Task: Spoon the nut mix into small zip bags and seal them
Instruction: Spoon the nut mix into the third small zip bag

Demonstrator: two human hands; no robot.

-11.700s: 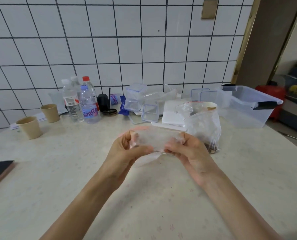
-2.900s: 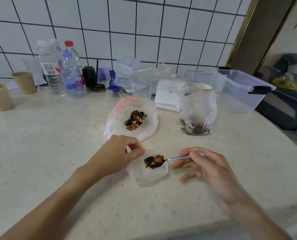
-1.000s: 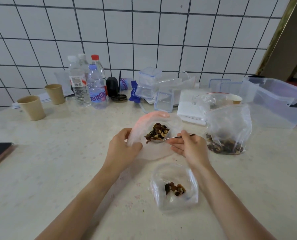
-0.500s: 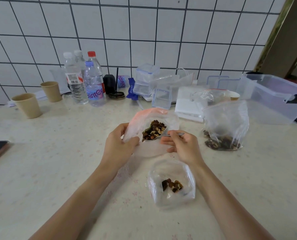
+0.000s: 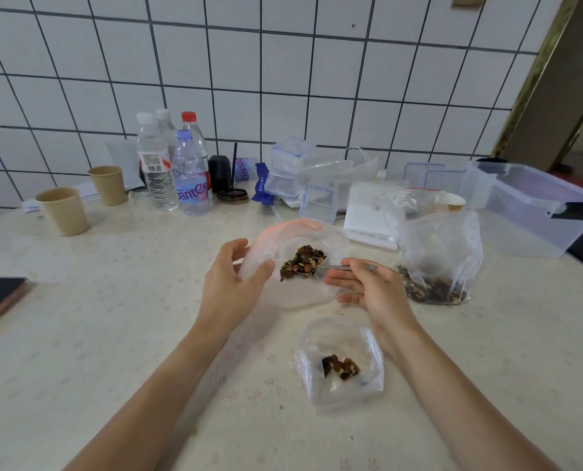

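The left hand (image 5: pixel 230 283) is gripping the near-left side of the big open bag (image 5: pixel 293 263) in the middle of the tabletop (image 5: pixel 113 334), fingers curled around the plastic. The right hand (image 5: pixel 368 290) is pinching the handle of a spoon (image 5: pixel 330 267), whose bowl is sitting inside the bag's mouth, heaped with nut mix (image 5: pixel 302 263). A small zip bag (image 5: pixel 341 365) is lying open toward the near edge, just below the right wrist, holding a few pieces. Another bag of nuts (image 5: pixel 439 260) is standing to the right. Paper cups (image 5: pixel 64 210) and water bottles (image 5: pixel 174 168) are lining the far edge by the wall.
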